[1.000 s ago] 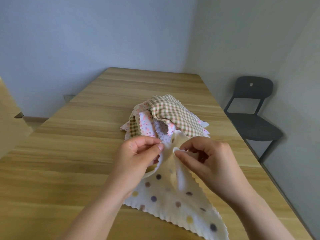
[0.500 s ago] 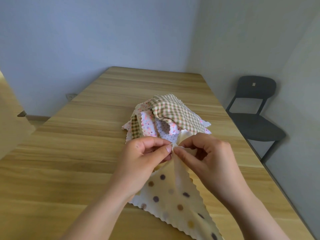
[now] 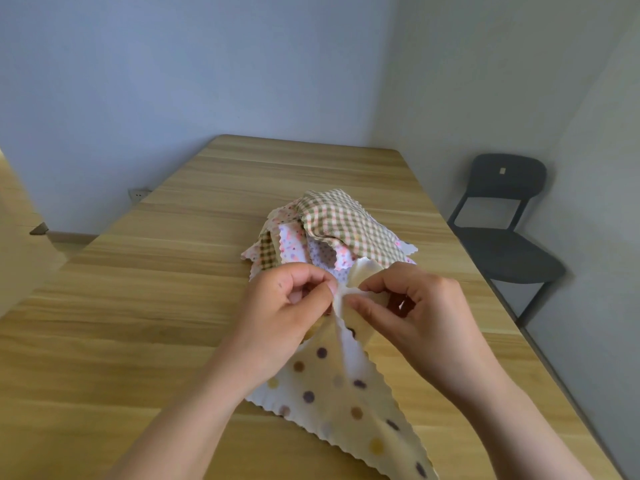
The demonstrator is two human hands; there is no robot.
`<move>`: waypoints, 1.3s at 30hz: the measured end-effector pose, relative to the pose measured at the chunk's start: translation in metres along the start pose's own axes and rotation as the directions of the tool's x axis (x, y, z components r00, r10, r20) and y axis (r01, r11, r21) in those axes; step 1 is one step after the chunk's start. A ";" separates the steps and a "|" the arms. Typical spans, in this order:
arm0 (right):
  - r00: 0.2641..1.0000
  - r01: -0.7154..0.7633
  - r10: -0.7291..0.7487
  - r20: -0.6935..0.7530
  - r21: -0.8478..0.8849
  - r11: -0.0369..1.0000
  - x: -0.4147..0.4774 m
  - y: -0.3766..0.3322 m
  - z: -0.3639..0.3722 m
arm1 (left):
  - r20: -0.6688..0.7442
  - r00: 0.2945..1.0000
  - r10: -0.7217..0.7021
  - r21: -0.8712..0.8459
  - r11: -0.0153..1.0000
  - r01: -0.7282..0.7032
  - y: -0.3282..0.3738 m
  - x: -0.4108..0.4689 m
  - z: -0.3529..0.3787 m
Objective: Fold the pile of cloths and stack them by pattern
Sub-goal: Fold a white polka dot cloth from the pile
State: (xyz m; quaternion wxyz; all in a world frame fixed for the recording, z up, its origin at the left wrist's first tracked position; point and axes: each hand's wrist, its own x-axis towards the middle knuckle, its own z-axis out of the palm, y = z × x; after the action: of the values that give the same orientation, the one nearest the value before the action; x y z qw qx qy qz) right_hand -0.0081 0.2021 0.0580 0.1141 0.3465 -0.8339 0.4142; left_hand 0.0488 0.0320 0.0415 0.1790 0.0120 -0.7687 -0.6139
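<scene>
A pile of cloths (image 3: 322,244) lies crumpled on a wooden table (image 3: 156,306), and everything here is placed from that pile. Over its top drapes a green-and-pink checked cloth (image 3: 346,220), with white pieces printed in small pink and purple spots showing under its near edge (their scalloped borders poke out on either side of the pile). Just on the near side of the pile the left hand (image 3: 284,306) and the right hand (image 3: 419,317) meet, almost touching. Both have curled fingers, the thumb and forefinger of each pinching the bunched upper corner of a cream dotted cloth (image 3: 339,403). That corner is lifted close to the pile's near edge, while the rest of the dotted cloth fans out on the table, nearer the person than the pile and running off to the near right. Well to the right of the pile, off the table, stands a dark chair (image 3: 505,237). Far to the pile's left, low on the wall, sits a socket (image 3: 138,194).
</scene>
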 end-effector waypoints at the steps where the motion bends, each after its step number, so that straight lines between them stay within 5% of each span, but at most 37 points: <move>1: 1.000 0.005 -0.004 0.005 -0.023 1.000 0.001 0.001 -0.004 | -0.024 0.999 0.021 0.008 1.000 -0.021 0.001 0.001 -0.001; 18: 0.979 0.192 -0.203 0.025 -0.447 0.874 0.032 -0.009 -0.063 | -0.250 0.910 0.332 0.215 0.935 -0.282 0.036 0.028 -0.026; 22: 0.981 0.181 -0.195 0.006 -0.409 0.894 0.032 -0.012 -0.068 | -0.280 0.887 0.366 0.209 0.926 -0.316 0.037 0.028 -0.025; 30: 0.969 0.047 -0.052 -0.241 -0.029 0.998 0.027 -0.015 -0.071 | -0.332 0.861 0.385 0.160 0.923 -0.351 0.044 0.029 -0.023; 39: 0.982 0.096 -0.138 -0.126 -0.291 0.952 0.028 -0.015 -0.076 | -0.346 0.824 0.449 0.218 0.893 -0.395 0.049 0.031 -0.019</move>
State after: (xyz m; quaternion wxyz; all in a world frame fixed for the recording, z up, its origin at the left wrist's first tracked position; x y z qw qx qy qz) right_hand -0.0259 0.2404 0.1289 0.2472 0.3444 -0.8521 0.3071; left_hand 0.0351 0.0189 0.0990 0.4575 -0.0252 -0.7416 -0.4901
